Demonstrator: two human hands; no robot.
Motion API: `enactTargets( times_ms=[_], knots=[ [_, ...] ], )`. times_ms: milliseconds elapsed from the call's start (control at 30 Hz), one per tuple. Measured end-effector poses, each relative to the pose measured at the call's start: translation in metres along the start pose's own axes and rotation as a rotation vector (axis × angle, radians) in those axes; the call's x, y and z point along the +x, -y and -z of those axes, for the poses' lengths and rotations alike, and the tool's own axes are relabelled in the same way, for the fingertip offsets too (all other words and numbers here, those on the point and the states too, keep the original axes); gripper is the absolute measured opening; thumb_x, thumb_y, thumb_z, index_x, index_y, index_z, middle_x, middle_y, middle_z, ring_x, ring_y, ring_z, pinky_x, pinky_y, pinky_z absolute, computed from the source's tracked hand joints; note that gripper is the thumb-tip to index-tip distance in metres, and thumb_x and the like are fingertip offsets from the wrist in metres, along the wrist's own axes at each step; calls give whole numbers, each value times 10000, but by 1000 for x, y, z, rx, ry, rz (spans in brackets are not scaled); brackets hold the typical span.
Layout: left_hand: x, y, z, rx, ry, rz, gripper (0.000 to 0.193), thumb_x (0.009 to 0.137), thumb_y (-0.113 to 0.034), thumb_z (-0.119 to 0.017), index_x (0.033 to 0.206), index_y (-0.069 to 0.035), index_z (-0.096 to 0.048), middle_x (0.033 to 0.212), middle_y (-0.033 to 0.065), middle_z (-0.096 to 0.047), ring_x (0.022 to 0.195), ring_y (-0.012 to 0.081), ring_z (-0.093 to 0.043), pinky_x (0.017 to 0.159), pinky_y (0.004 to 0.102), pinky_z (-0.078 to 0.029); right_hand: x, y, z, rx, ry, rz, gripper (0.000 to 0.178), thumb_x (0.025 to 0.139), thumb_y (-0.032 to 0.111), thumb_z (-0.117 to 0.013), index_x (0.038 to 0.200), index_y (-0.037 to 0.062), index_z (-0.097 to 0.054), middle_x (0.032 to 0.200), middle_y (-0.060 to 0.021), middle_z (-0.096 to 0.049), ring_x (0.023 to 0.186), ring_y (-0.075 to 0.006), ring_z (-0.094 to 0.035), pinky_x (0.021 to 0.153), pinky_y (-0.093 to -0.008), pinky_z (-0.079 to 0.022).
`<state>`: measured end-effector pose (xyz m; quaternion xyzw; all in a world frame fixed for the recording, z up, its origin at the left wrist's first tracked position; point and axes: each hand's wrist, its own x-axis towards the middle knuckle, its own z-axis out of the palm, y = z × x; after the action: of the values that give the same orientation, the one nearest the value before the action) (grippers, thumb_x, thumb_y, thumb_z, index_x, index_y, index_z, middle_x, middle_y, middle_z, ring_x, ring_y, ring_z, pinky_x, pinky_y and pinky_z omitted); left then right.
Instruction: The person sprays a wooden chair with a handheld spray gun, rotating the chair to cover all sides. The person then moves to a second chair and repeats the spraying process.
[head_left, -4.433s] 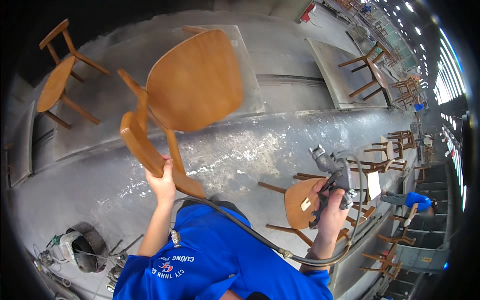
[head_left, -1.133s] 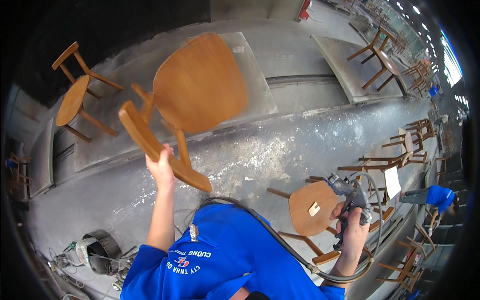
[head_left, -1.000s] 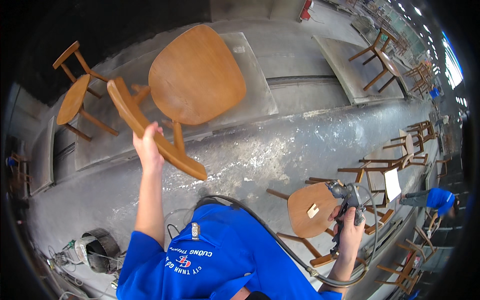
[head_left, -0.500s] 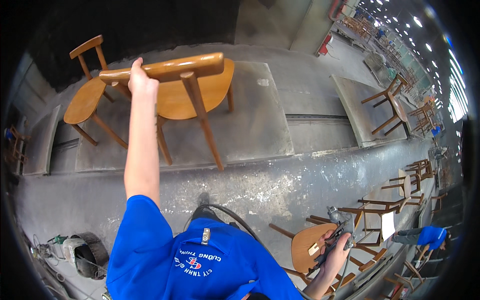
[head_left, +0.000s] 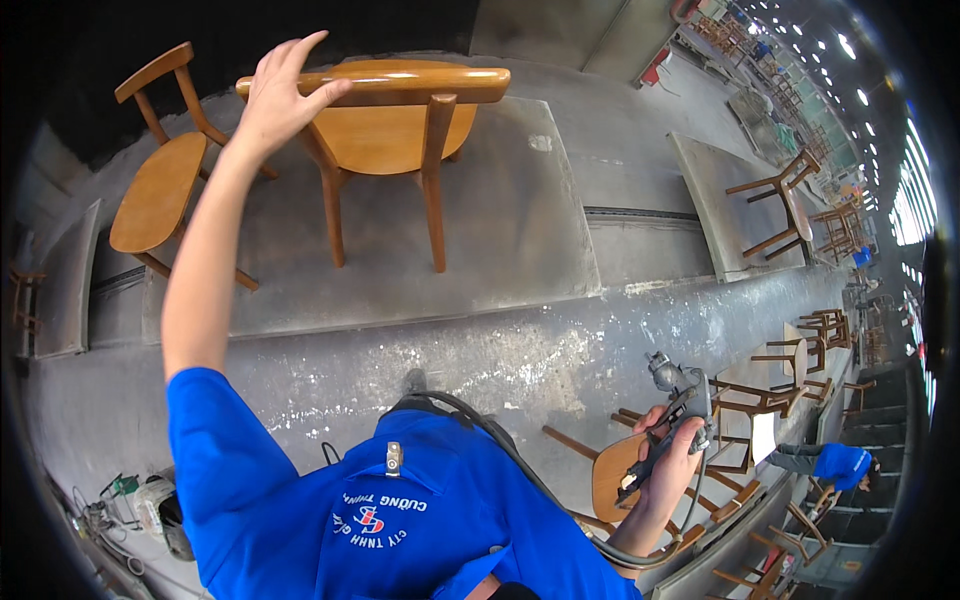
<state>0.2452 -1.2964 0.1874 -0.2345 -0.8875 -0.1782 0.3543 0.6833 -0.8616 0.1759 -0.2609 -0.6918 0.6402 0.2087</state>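
Observation:
My left hand (head_left: 272,102) is stretched out to the far left, its fingers extended and apart, lying against the backrest end of a glossy brown wooden chair (head_left: 400,88). That chair stands on a grey slab (head_left: 510,220), its seat and legs beyond the backrest. A second wooden chair (head_left: 160,195) with a rounded seat stands to its left. In my right hand (head_left: 672,462), at the lower right, is a dark metal spray gun (head_left: 690,400), with fingers wrapped round its handle. A hose (head_left: 480,425) curves across my front toward that arm.
Upside-down or tipped chairs (head_left: 612,478) lie below the spray gun. Another chair (head_left: 785,200) stands on a farther slab (head_left: 700,180) at right. A person in blue (head_left: 840,466) bends at the right edge. A drum-like container (head_left: 165,510) with hoses sits at lower left.
My left hand has loosened from a closed grip on the backrest to spread fingers. The chair has settled from a tilt to upright on the slab, shifted rightward and farther away.

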Motion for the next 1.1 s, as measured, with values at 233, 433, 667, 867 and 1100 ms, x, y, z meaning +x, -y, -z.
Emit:
enactTargets(
  times_ms=[233, 433, 667, 867, 1100],
  knots=[
    [26, 10, -35, 254, 243, -115, 533, 850, -568, -679, 978, -52, -644, 921, 109, -674, 921, 315, -624, 820, 449, -440, -21, -19, -14, 45, -116, -108, 585, 998, 573, -500, 1063, -6, -545, 832, -104, -648, 697, -156, -655, 435, -203, -392],
    [29, -76, -88, 263, -69, -137, 532, 823, -593, -693, 826, -63, -644, 791, 86, -651, 770, 291, -633, 707, 433, -445, -23, -31, -19, 14, -96, -142, 565, 1011, 573, -464, 1062, 17, -556, 835, -97, -655, 691, -152, -657, 441, -203, -397],
    [-21, -155, -51, 111, -83, -46, 419, 874, -478, -665, 839, -66, -598, 824, 109, -591, 797, 308, -573, 763, 442, -408, 2, 6, -21, 13, -274, 35, 596, 1005, 603, -440, 1049, 19, -549, 832, -87, -625, 705, -156, -645, 432, -206, -396],
    [-97, -231, 1, -4, 118, 16, 438, 866, -389, -695, 1107, -34, -604, 952, 104, -570, 910, 290, -539, 873, 434, -395, 19, 56, -10, -69, -135, 346, 699, 963, 668, -459, 1028, -23, -537, 865, -109, -618, 748, -146, -637, 464, -200, -389],
    [-181, -271, 80, -147, 788, -29, 583, 787, -261, -773, 1313, -99, -579, 1159, 89, -654, 1034, 263, -655, 871, 409, -462, 7, 79, 28, -97, 112, 418, 736, 940, 683, -486, 1045, -42, -553, 897, -120, -623, 758, -158, -632, 469, -193, -390]
  ],
)
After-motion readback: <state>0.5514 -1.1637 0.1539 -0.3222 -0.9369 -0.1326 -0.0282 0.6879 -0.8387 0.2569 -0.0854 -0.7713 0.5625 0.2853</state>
